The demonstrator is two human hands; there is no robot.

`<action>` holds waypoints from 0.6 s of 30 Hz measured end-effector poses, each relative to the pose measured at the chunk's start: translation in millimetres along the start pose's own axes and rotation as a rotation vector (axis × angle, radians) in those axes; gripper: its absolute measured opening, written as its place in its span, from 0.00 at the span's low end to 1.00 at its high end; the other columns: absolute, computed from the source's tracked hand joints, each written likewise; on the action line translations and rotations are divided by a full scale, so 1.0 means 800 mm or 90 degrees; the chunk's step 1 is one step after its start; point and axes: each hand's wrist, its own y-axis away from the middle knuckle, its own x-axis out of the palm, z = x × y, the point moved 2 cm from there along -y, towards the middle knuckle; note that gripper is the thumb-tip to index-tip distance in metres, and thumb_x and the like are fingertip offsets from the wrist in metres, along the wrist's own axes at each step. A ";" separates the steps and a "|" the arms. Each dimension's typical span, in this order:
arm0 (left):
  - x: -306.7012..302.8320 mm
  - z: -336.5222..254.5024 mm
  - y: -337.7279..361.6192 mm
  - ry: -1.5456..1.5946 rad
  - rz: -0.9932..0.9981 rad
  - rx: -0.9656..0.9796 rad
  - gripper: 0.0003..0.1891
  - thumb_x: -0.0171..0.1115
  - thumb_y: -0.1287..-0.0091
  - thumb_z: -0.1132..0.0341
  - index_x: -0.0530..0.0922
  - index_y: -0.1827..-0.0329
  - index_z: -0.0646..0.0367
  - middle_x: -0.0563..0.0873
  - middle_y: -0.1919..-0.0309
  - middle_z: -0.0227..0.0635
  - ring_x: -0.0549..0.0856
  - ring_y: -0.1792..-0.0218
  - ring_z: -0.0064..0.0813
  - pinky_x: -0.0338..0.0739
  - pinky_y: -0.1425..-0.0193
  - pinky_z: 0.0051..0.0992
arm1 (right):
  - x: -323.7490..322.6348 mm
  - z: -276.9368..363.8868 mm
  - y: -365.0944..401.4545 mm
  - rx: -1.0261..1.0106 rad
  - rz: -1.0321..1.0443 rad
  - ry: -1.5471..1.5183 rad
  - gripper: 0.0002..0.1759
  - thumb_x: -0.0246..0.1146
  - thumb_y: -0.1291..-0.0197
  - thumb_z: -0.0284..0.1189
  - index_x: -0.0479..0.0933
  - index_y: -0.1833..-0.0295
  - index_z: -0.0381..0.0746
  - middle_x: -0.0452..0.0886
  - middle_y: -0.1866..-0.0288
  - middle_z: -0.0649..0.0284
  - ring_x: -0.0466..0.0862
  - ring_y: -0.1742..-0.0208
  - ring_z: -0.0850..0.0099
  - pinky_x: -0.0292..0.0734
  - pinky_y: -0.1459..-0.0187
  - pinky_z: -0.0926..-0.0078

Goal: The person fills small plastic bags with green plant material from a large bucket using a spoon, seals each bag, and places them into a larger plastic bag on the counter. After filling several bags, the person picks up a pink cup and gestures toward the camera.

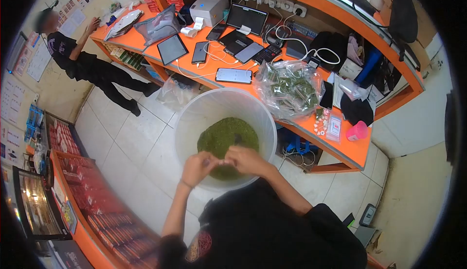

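Observation:
A large translucent plastic tub point(187, 118) stands in front of me with green powder point(221, 133) in its bottom. Over its near side, my left hand point(197, 168) and my right hand point(245, 160) meet fingertip to fingertip. Both are closed in a pinch. Whatever lies between the fingers is too small and hidden to name. A dark spot or object shows in the powder just beyond my right hand. On the orange counter, a big clear plastic bag point(289, 86) holds several small packets of green stuff.
On the orange counter point(352, 150) lie several phones, a tablet point(172, 49), a label printer point(209, 9), a laptop point(247, 18) and loose cables. A pink cup point(357, 131) is near its right end. Another person point(73, 57) stands at the far left. Shelves with red packs point(82, 181) are at left.

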 end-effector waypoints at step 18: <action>-0.019 -0.004 -0.012 0.185 -0.159 -0.010 0.11 0.72 0.38 0.65 0.87 0.56 0.60 0.88 0.67 0.36 0.84 0.68 0.25 0.77 0.60 0.25 | 0.011 0.013 -0.010 0.106 -0.027 -0.111 0.16 0.56 0.28 0.38 0.78 0.60 0.35 0.80 0.76 0.57 0.80 0.75 0.60 0.72 0.69 0.61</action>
